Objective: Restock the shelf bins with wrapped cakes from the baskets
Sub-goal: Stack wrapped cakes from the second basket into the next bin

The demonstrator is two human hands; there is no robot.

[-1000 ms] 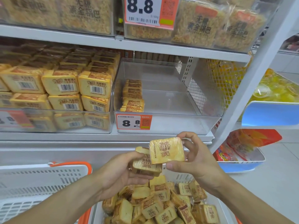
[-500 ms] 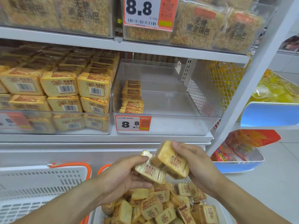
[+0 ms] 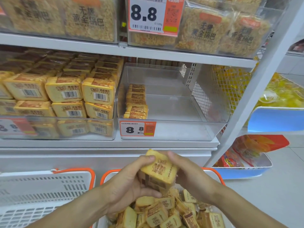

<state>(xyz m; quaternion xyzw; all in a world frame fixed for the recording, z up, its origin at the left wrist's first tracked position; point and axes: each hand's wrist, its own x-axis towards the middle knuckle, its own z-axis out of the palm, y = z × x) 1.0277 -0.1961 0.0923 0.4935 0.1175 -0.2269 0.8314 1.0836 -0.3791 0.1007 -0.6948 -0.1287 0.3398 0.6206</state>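
Both hands meet just above the cake basket (image 3: 212, 171), the white one with the orange rim that is heaped with loose wrapped cakes (image 3: 154, 214). The left hand (image 3: 126, 183) curls round a small stack of cakes (image 3: 158, 171), thumb pressed on the top piece and fingers cupped underneath. The right hand (image 3: 189, 173) closes on the same stack from the other side, its fingers wrapped over the far edge. The top cake lies tilted, its printed face turned up.

Above the basket and behind it, on the shelf, stands a clear bin (image 3: 172, 130) with an 8.8 price tag (image 3: 137, 128) on its front. A single row of cakes (image 3: 136, 102) stands against its left wall; the rest of its floor is bare plastic. The neighbouring bin (image 3: 65, 130), left of that one, is packed with barcoded cakes in layers. Left of the cake basket sits a second white basket (image 3: 46, 191).
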